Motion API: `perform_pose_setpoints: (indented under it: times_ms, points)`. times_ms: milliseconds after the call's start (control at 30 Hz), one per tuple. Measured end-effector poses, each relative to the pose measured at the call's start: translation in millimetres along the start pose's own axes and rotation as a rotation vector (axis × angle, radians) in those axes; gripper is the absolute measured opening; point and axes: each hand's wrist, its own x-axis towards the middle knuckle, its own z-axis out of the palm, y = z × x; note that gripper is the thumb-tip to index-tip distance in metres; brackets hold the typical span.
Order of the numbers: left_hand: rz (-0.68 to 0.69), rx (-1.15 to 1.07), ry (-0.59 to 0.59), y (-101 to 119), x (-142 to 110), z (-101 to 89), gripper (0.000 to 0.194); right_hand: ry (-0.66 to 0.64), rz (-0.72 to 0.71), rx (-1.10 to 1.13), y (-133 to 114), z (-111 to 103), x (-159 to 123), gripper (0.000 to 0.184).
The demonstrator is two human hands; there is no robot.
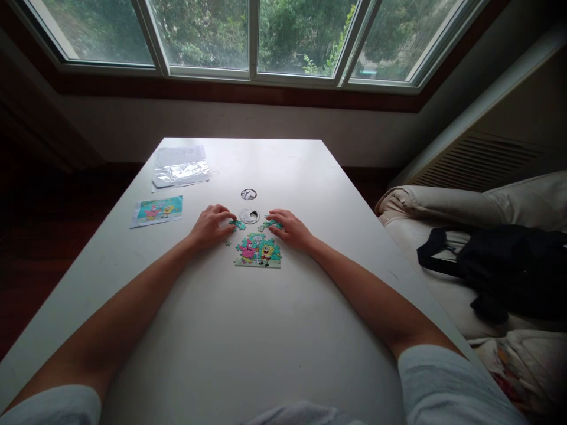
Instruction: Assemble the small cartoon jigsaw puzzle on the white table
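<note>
A small, partly built cartoon jigsaw (258, 251) lies in the middle of the white table (248, 330). My left hand (211, 225) rests just left of it, fingers curled, fingertips pinching a loose cluster of teal pieces (238, 224). My right hand (290, 229) sits at the puzzle's upper right, fingers bent over another loose cluster of teal pieces (268, 224). One stray piece (228, 242) lies by the left hand.
A reference picture card (156, 211) lies at the left, with a clear plastic bag on papers (181, 167) behind it. Two round lids or discs (249, 215) sit beyond the puzzle. A cushioned seat with a black bag (500, 268) stands at the right.
</note>
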Motion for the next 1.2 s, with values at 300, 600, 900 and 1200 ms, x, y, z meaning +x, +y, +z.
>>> perform_pose_setpoints:
  times_ms: [300,600,900,1200]
  points:
    - [0.123,-0.017,-0.049,11,0,0.8,0.024,0.003,-0.002,-0.011,1,1,0,0.034]
    - [0.13,0.061,-0.043,26,-3,5.1,0.025,0.008,0.003,-0.012,4,3,-1,0.035]
    - [0.13,0.055,-0.022,30,-3,8.0,0.021,0.005,0.015,-0.016,5,4,-1,0.035]
    - [0.131,0.051,-0.049,33,-3,4.4,0.021,0.007,0.014,-0.012,0,1,-2,0.035]
